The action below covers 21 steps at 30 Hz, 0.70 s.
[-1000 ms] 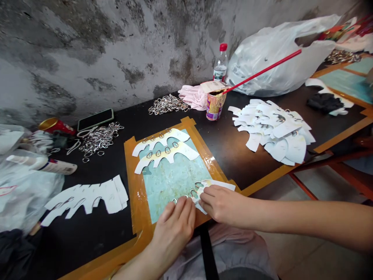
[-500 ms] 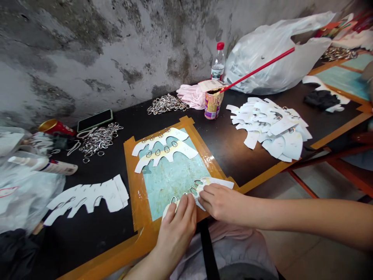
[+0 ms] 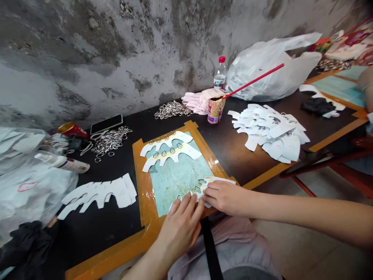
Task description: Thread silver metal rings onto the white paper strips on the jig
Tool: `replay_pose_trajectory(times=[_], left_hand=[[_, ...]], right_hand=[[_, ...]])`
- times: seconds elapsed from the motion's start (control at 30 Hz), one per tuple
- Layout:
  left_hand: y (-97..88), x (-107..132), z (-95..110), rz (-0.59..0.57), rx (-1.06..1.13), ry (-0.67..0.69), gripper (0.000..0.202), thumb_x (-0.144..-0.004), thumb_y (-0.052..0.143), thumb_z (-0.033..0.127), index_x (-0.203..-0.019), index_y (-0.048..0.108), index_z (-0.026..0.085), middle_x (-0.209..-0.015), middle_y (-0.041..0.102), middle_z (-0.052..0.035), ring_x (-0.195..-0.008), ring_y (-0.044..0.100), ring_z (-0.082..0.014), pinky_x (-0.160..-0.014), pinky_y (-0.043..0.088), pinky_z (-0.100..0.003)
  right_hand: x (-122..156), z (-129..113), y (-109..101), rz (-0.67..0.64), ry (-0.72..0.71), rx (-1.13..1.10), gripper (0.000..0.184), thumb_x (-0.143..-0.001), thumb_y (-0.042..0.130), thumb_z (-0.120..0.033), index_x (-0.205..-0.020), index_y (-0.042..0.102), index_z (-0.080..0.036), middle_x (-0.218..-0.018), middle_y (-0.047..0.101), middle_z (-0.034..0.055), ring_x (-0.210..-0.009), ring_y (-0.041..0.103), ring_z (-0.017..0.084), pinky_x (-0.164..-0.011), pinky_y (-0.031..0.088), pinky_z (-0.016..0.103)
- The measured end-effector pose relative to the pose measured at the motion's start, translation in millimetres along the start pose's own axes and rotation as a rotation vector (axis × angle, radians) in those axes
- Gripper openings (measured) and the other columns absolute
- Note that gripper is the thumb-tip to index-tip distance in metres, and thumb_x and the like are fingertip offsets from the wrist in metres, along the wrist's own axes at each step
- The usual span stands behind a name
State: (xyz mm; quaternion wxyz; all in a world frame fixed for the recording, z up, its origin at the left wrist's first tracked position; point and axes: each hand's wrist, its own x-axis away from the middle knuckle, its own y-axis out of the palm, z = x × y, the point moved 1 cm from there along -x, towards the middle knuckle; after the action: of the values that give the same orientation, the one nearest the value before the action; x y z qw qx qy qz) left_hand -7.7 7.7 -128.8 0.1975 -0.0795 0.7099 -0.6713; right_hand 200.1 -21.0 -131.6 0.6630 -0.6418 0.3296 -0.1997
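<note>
Together, the left hand (image 3: 180,229) and right hand (image 3: 225,197) rest on a white card strip (image 3: 220,181) set with metal rings (image 3: 198,189), fingers lying narrow over it; whether they pinch it, I cannot tell. The strip lies at the near right edge of a taped teal board (image 3: 177,182), reaching the orange tape. Open board separates it from two other ringed strips (image 3: 170,149), and open desk (image 3: 241,159) lies to the right.

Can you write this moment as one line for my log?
left hand: by metal rings | right hand: on paper strip | under: taped blue board
</note>
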Motion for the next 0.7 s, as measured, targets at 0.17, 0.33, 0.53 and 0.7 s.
replay_pose_trajectory(times=[0.17, 0.33, 0.53, 0.7], left_hand=[[11.2, 3, 29, 0.122, -0.045, -0.204, 0.051, -0.084, 0.051, 0.024, -0.135, 0.052, 0.017, -0.129, 0.063, -0.0095, -0.111, 0.057, -0.0258, -0.091, 0.038, -0.039], [15.2, 0, 41, 0.163, -0.066, -0.267, 0.051, -0.086, 0.048, 0.024, -0.137, 0.050, 0.015, -0.128, 0.063, -0.0107, -0.110, 0.059, -0.0254, -0.088, 0.039, -0.039], [13.5, -1, 45, 0.126, -0.090, -0.288, 0.048, -0.088, 0.047, 0.025, -0.135, 0.052, 0.014, -0.131, 0.061, -0.0112, -0.110, 0.059, -0.0251, -0.088, 0.039, -0.038], [13.9, 0, 45, 0.128, -0.094, -0.286, 0.049, -0.089, 0.047, 0.026, -0.135, 0.051, 0.013, -0.132, 0.060, -0.0116, -0.111, 0.059, -0.0249, -0.088, 0.038, -0.038]], right_hand=[[2, 7, -14, 0.000, 0.261, -0.445, 0.013, -0.091, 0.047, -0.010, -0.100, 0.056, -0.013, -0.088, 0.065, 0.0077, -0.081, 0.059, 0.017, -0.073, 0.050, 0.031], [1, 9, -22, 0.383, 0.710, -0.880, 0.010, -0.093, 0.047, -0.016, -0.100, 0.055, -0.017, -0.089, 0.068, 0.0037, -0.075, 0.064, 0.012, -0.069, 0.051, 0.025], [1, -7, 2, 0.317, 0.686, -0.626, 0.013, -0.093, 0.056, -0.021, -0.090, 0.068, -0.018, -0.086, 0.067, 0.0034, -0.081, 0.063, 0.014, -0.075, 0.049, 0.026], [-8, -10, 4, 0.173, 0.630, -0.363, 0.020, -0.095, 0.052, -0.023, -0.085, 0.067, -0.015, -0.084, 0.063, 0.0054, -0.082, 0.060, 0.017, -0.072, 0.047, 0.028]])
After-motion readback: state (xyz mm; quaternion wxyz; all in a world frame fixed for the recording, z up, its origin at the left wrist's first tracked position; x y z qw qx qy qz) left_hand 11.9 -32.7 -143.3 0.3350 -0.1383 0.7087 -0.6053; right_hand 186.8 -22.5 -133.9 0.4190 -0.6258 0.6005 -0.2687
